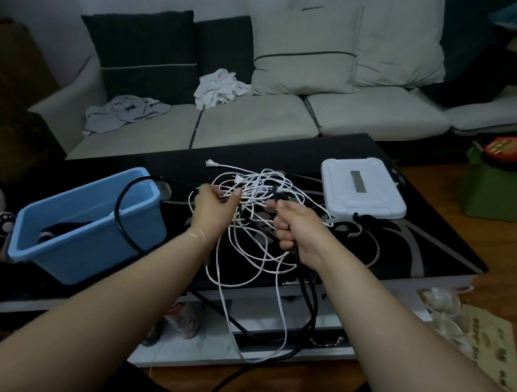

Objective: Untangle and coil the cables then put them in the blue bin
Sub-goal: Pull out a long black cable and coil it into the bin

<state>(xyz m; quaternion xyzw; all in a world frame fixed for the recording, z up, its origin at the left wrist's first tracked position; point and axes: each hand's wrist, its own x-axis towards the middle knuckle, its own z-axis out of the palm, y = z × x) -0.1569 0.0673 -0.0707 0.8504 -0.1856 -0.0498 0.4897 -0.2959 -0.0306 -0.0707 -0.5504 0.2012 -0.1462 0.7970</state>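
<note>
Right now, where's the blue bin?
In the head view, the blue bin sits on the black table at the left, just left of the left hand and the tangled cables.

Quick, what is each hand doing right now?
Left hand: pinching strands of the white cable tangle.
Right hand: fist closed round a black cable and white strands.
</note>
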